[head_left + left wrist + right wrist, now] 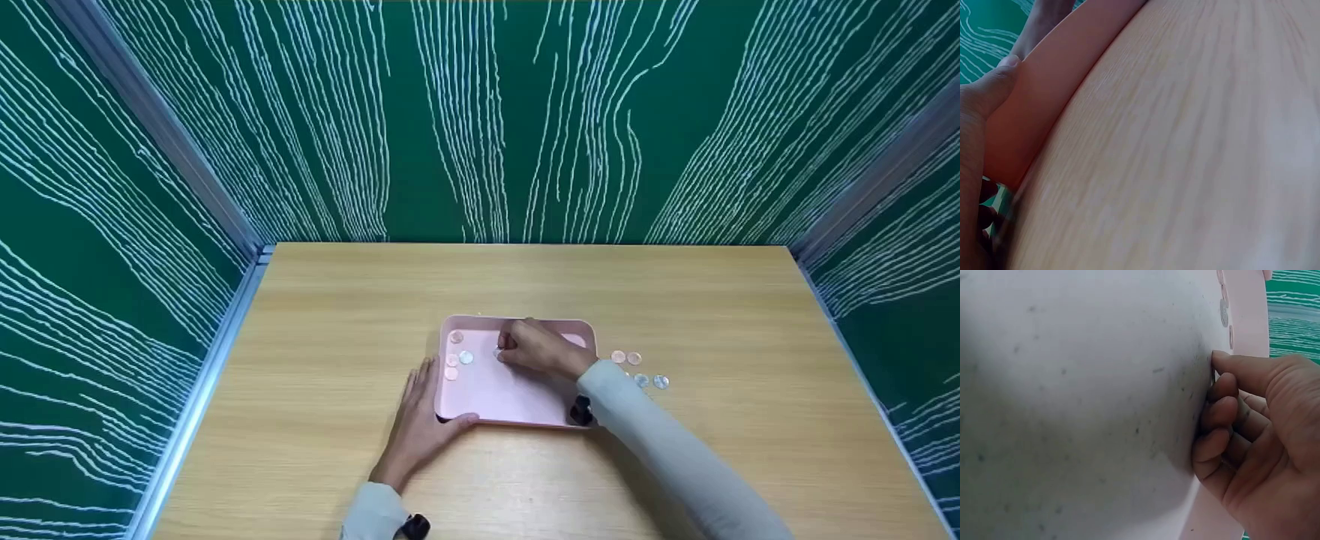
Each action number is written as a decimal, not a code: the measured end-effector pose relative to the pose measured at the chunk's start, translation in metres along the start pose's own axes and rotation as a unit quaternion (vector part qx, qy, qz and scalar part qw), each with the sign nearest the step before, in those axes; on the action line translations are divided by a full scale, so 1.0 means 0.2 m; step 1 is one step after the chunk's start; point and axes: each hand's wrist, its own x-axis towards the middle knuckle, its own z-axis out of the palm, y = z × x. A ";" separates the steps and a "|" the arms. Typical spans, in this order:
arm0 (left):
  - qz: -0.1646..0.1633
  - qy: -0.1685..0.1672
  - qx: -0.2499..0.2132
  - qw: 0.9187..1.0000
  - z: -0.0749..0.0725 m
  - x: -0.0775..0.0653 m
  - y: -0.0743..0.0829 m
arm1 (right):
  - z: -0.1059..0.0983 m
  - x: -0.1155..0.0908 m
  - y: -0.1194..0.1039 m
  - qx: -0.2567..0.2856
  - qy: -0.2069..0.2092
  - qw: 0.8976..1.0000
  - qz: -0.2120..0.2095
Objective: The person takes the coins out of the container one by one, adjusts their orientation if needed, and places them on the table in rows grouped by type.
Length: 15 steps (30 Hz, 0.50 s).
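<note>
A shallow pink tray [517, 390] stands on the table. My left hand [420, 431] holds its front left corner, fingers along the left wall and the thumb at the front rim. In the left wrist view, the thumb tip lies at the top of the tray wall [1044, 95]. Over the tray floor, my right hand [540, 349] pinches a coin [1213, 376] between thumb and forefinger, its other fingers curled. Only the coin's thin edge shows there. Inside the tray's left end lie a silvery coin [466, 357] and several copper-coloured coins [456, 337].
Right of the tray, copper-coloured coins [618, 356] and silvery coins [661, 382] lie on the wooden table [337, 300]. My right sleeve [667, 442] passes close in front of them. Green walls with white lines [525, 112] enclose the table's back and sides.
</note>
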 end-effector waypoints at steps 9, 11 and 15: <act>-0.019 -0.007 -0.011 1.000 0.00 -0.01 0.01 | 0.00 0.00 0.01 0.010 0.005 1.000 -0.003; -0.022 -0.008 -0.010 1.000 0.00 0.00 0.01 | 0.00 0.00 0.01 0.011 0.007 1.000 -0.006; -0.023 -0.009 -0.006 1.000 -0.01 0.00 0.01 | 0.00 0.00 0.01 0.012 0.008 1.000 -0.011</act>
